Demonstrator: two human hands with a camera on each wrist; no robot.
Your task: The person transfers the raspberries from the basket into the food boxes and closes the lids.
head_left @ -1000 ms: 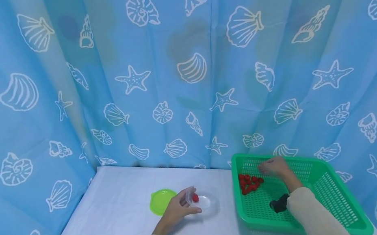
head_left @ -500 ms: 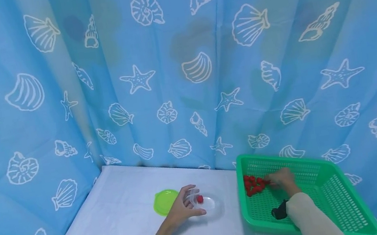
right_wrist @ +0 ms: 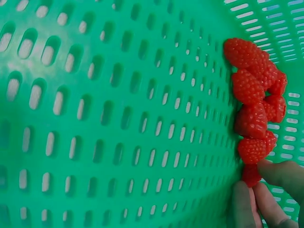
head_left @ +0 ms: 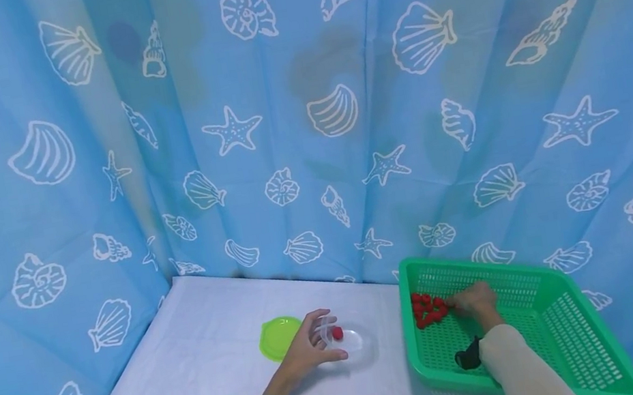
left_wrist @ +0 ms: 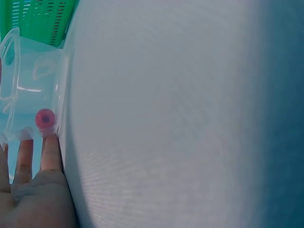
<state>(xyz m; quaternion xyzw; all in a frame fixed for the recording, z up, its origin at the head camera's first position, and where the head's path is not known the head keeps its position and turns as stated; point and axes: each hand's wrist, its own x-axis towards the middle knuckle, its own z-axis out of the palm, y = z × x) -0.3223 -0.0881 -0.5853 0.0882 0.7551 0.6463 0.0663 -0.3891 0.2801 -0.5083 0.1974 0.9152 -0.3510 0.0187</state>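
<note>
Blue curtains (head_left: 285,78) printed with white shells and starfish hang behind a white-covered table (head_left: 218,358), where we have two containers side by side and a little apart. Towards our right stands a big green basket (head_left: 581,335) with slotted walls; towards our left, a small clear tub (head_left: 368,349) stands on the cloth, and a lime-green lid (head_left: 279,339) lies just past our knuckles, off the tub.

Our left hand (head_left: 306,352) curves round the near end of the tub, thumb on one side and fingers on the other, the fingertips against its wall. Our right hand (head_left: 477,302) reaches down into the basket, thumb and fingers closed in a pinch on the end raspberry (right_wrist: 251,175) of a bunched row. That fruit sits right against the other raspberries (right_wrist: 248,87), which are heaped in a corner by the basket's wall. We can't count them fairly, since some hide behind others.

As for progress, we judge it to be early: one lone raspberry (head_left: 336,333) sits in the tub, all the rest we can see are in the basket, the pinched one included, and the lid is not on.
</note>
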